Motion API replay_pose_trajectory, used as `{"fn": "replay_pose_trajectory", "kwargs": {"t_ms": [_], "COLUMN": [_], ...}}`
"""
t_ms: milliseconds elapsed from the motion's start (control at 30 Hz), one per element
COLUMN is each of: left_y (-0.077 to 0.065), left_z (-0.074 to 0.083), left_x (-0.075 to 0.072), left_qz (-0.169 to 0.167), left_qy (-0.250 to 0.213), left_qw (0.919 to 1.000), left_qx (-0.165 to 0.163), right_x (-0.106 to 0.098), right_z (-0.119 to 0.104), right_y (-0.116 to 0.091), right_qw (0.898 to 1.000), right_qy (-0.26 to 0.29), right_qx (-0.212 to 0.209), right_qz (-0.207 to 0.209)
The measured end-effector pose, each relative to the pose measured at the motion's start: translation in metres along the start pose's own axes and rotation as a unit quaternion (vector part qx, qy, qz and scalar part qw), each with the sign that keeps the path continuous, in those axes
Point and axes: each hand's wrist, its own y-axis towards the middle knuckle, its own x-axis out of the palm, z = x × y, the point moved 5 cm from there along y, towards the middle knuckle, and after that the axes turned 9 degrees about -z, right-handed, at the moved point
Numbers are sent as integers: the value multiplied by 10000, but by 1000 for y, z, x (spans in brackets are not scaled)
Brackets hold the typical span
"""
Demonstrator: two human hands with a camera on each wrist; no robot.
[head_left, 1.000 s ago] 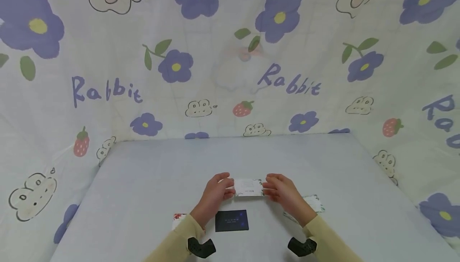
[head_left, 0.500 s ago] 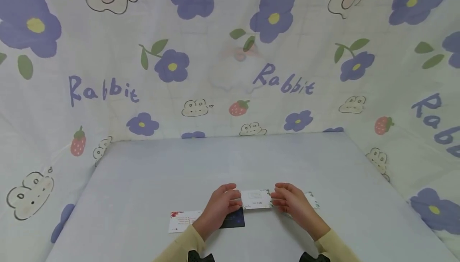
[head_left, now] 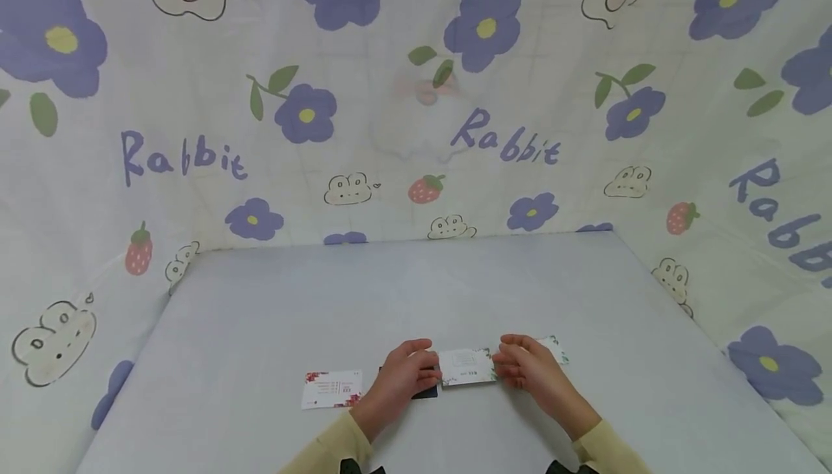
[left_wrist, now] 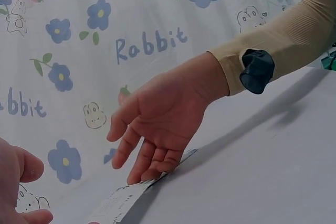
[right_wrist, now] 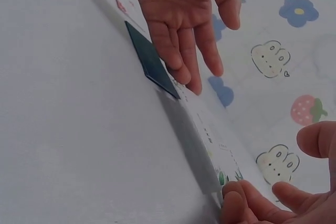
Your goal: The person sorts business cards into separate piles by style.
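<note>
A white business card with green leaf corners (head_left: 466, 367) spans the gap between both hands. My left hand (head_left: 404, 378) touches its left end with the lower fingers, thumb held apart. At the card's right end, the fingers of my right hand (head_left: 534, 371) touch it the same way, loosely bent. A shadow beneath the card in the right wrist view suggests it is slightly raised. Under the left hand lies a dark blue card (head_left: 425, 392), mostly hidden. A white card with red flowers (head_left: 328, 390) lies left of that hand.
Behind the right hand, another leaf-patterned white card (head_left: 555, 350) is partly covered. All of this is on a pale table (head_left: 260, 308), enclosed at the back and sides by a flower-and-rabbit printed cloth (head_left: 383, 134).
Both hands have brought the leaf-cornered card nearer to me and a little right. My left hand now covers most of the dark card, and the red-flowered card is fully uncovered.
</note>
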Motion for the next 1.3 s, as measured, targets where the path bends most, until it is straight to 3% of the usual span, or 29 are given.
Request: {"fn": "replay_pose_trajectory", "kwargs": {"t_ms": [200, 567, 1100, 1300], "left_y": [-4, -6, -4, 0], "left_z": [-5, -13, -9, 3], "left_x": [3, 7, 10, 4], "left_qz": [-22, -112, -152, -307], "left_qy": [-181, -44, 99, 258], "left_qw": [9998, 9996, 9993, 9991], "left_qx": [-69, -241, -337, -110], "right_x": [1, 0, -2, -11], "right_z": [5, 7, 6, -1], "right_y": [-6, -12, -13, -8], "right_qw": [9996, 9968, 9954, 9960], "right_qy": [-259, -777, -920, -837], "right_qx": [33, 0, 3, -213], "right_qz": [110, 193, 268, 207]}}
